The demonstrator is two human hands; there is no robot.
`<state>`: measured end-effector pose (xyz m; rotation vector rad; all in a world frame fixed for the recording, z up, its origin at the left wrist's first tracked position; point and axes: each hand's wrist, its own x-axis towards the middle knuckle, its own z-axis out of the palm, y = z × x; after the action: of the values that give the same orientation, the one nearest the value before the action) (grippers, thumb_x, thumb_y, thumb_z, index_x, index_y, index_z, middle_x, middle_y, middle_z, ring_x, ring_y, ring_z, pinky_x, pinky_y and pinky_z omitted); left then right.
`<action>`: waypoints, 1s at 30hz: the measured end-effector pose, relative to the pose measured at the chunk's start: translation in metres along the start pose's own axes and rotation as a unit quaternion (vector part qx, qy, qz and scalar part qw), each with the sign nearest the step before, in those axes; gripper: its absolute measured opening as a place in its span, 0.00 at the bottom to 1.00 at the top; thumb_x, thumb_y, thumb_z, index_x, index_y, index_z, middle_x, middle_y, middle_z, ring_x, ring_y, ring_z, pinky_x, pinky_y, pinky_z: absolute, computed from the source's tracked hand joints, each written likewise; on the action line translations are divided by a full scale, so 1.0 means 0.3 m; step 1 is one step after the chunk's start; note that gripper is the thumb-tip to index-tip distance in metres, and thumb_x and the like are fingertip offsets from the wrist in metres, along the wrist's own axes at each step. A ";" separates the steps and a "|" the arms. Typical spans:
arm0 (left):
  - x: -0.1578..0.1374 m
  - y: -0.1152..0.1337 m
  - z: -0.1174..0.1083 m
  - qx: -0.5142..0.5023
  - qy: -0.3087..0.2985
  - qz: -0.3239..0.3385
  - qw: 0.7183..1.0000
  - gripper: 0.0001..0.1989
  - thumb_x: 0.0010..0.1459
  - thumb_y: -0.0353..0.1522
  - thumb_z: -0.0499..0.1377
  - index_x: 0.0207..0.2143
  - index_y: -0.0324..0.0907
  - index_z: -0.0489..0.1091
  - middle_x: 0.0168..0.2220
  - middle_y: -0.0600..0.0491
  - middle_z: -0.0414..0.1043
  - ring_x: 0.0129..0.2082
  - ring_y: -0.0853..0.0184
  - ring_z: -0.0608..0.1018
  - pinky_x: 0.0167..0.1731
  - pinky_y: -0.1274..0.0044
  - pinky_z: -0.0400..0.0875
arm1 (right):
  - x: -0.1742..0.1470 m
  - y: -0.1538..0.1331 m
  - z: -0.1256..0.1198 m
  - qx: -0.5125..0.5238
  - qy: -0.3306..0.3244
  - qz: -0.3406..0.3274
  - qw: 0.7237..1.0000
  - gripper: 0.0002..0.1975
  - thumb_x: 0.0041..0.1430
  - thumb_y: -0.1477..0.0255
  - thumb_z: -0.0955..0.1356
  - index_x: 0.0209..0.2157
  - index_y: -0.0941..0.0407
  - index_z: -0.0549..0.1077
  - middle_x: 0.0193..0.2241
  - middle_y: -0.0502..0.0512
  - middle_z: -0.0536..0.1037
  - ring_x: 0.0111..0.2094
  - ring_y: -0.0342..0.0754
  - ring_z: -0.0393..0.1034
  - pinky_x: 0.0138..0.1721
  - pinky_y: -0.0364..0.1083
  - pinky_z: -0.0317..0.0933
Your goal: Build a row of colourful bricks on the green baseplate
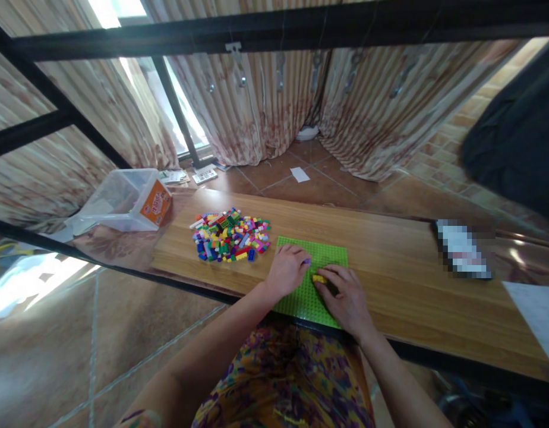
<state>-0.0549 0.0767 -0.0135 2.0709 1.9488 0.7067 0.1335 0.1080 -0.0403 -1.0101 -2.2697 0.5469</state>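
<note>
A bright green studded baseplate [305, 303] lies on the wooden board in front of me. Over its upper left part, my left hand [289, 268] is closed on a small purple brick [306, 261] at the fingertips. My right hand [346, 297] has a yellow brick [319, 279] between thumb and fingers, low over the middle of the plate. Whether the yellow brick touches the studs I cannot tell. To the left of the plate lies a loose heap of many-coloured toy bricks [230, 236], with a blue brick [251, 255] at its near edge.
A clear plastic box [123, 202] with an orange label stands beyond the board's left end. On the right lie a blurred-out phone-like object [464, 249] and a white paper sheet [535, 315]. A dark metal bar [274, 35] crosses the view above the far side.
</note>
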 end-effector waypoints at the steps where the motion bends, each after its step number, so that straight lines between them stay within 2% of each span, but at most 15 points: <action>1: 0.000 -0.002 -0.002 -0.003 0.000 0.002 1.000 0.09 0.64 0.31 0.54 0.40 0.43 0.74 0.41 0.52 0.75 0.44 0.62 0.71 0.48 0.69 0.63 | 0.001 -0.001 -0.002 0.010 0.001 0.007 1.000 0.14 0.61 0.61 0.67 0.44 0.52 0.78 0.45 0.58 0.76 0.47 0.54 0.68 0.49 0.55 0.64; 9: -0.004 -0.019 -0.002 -0.016 0.005 0.001 1.000 0.08 0.63 0.32 0.55 0.40 0.43 0.74 0.41 0.52 0.74 0.44 0.62 0.71 0.47 0.68 0.64 | 0.066 -0.012 -0.010 0.067 0.002 0.046 0.997 0.15 0.63 0.63 0.64 0.44 0.55 0.77 0.43 0.60 0.77 0.45 0.52 0.71 0.49 0.53 0.64; 16: -0.006 -0.027 0.003 -0.036 0.025 0.005 0.999 0.07 0.61 0.29 0.57 0.40 0.40 0.74 0.40 0.50 0.74 0.44 0.61 0.71 0.49 0.67 0.65 | 0.153 -0.037 0.037 0.037 -0.021 0.027 0.999 0.16 0.63 0.62 0.63 0.42 0.55 0.79 0.40 0.60 0.77 0.43 0.53 0.70 0.47 0.54 0.64; 21: -0.017 -0.046 -0.003 -0.088 0.034 -0.002 0.996 0.10 0.56 0.27 0.61 0.42 0.38 0.73 0.42 0.49 0.74 0.46 0.61 0.71 0.52 0.68 0.65 | 0.164 -0.040 0.060 0.012 -0.020 0.028 0.999 0.15 0.62 0.62 0.65 0.38 0.55 0.80 0.39 0.60 0.77 0.42 0.54 0.70 0.47 0.54 0.64; 26: -0.028 -0.059 -0.017 -0.116 0.033 -0.009 0.993 0.12 0.55 0.23 0.58 0.43 0.37 0.72 0.44 0.47 0.74 0.48 0.62 0.71 0.54 0.69 0.66 | 0.165 -0.034 0.063 0.024 -0.028 0.026 0.999 0.14 0.62 0.61 0.65 0.37 0.54 0.80 0.39 0.59 0.77 0.42 0.53 0.70 0.47 0.54 0.63; 30: -0.026 -0.065 -0.014 -0.128 0.034 -0.006 0.991 0.10 0.56 0.23 0.57 0.41 0.38 0.72 0.43 0.48 0.75 0.47 0.62 0.72 0.53 0.68 0.66 | 0.165 -0.029 0.063 0.032 -0.033 0.027 0.999 0.15 0.62 0.61 0.65 0.37 0.53 0.80 0.39 0.59 0.76 0.42 0.52 0.70 0.47 0.53 0.63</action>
<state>-0.0741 0.0703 -0.0206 1.9023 1.7951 0.9790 0.0898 0.1382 -0.0322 -1.0391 -2.2721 0.6820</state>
